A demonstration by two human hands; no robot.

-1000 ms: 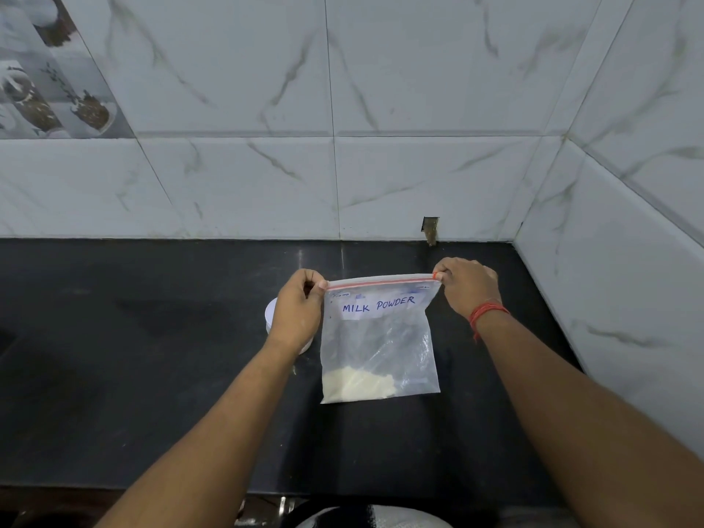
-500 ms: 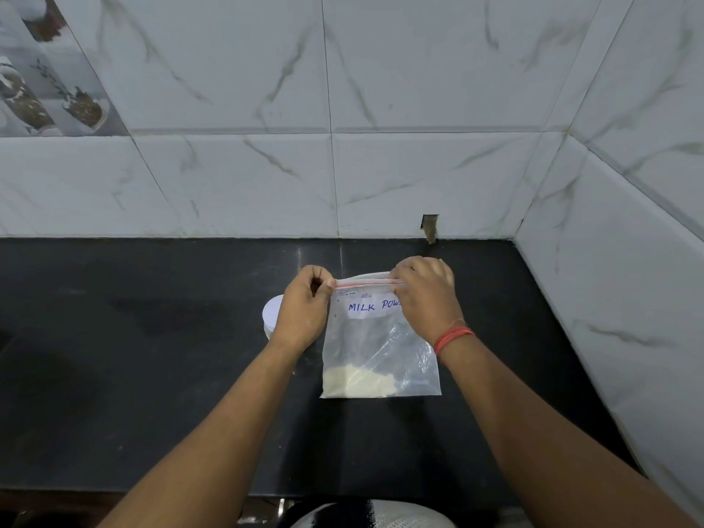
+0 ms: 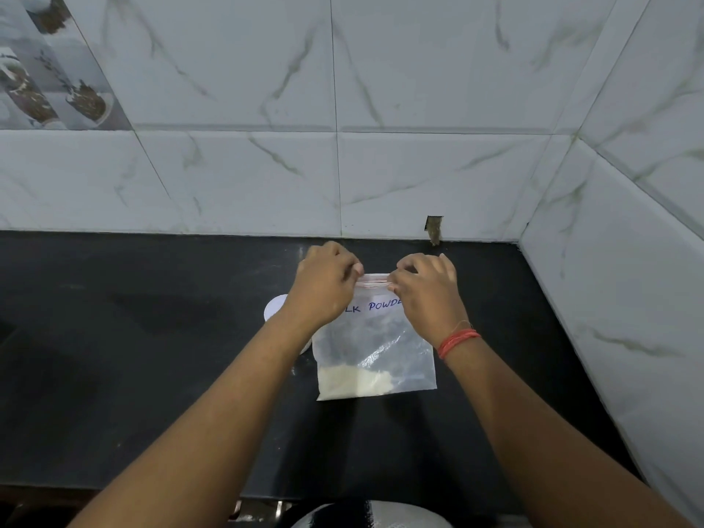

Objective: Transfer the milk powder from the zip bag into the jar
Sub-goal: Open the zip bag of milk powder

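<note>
A clear zip bag point(image 3: 375, 348) labelled "MILK POWDER" hangs upright above the black counter, with a little pale powder point(image 3: 354, 383) in its lower left corner. My left hand point(image 3: 324, 291) pinches the red zip strip at its left part. My right hand point(image 3: 428, 295) pinches the same strip near its middle, close to the left hand. A white round thing point(image 3: 275, 307), perhaps the jar or its lid, shows just behind my left wrist, mostly hidden.
The black counter point(image 3: 133, 356) runs left from the bag. Marble-tiled walls close the back and the right side point(image 3: 628, 299), meeting in a corner. A small notch point(image 3: 433, 230) sits in the back wall at counter level.
My right hand has slid left along the zip strip from the bag's right corner to near its middle, close to the left hand. The bag hangs in the same place.
</note>
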